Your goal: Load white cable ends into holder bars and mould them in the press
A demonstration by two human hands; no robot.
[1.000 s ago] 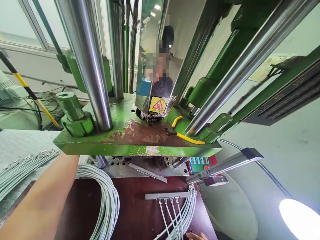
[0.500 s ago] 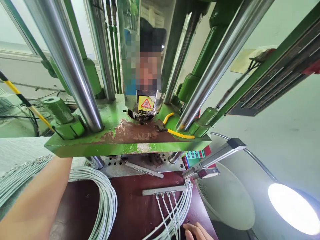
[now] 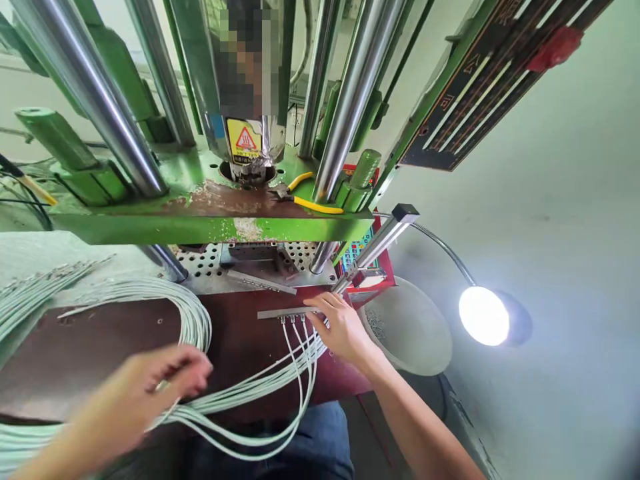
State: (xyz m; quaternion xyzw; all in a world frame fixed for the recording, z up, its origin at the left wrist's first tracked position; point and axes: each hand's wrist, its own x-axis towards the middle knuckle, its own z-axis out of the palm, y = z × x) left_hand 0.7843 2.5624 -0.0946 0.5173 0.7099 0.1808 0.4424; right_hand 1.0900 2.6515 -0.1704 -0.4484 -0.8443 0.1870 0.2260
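Note:
My right hand (image 3: 334, 323) is at the right end of a slim metal bar (image 3: 280, 313), its fingers closed over that end. Small cable connectors (image 3: 293, 319) sit along the bar's near edge, and pale cables (image 3: 305, 373) curve down from them toward me. The hand hides the bar's far right end. My left hand (image 3: 145, 393), blurred by motion, hovers over a bundle of pale cables (image 3: 225, 398) at the lower left. Its fingers are curled with thumb and index close together; whatever may be between them cannot be made out.
A green press (image 3: 210, 230) with steel columns stands ahead, with yellow-handled pliers (image 3: 317, 203) on its plate. A second metal bar (image 3: 261, 282) lies at the perforated base. Coiled cables (image 3: 195, 317) are left, a lit lamp (image 3: 484, 316) and a white bin (image 3: 420, 333) right.
The view has shifted right and back. My right hand has come up from the lower edge to the bar's right end. My left hand has drawn back from behind the press plate.

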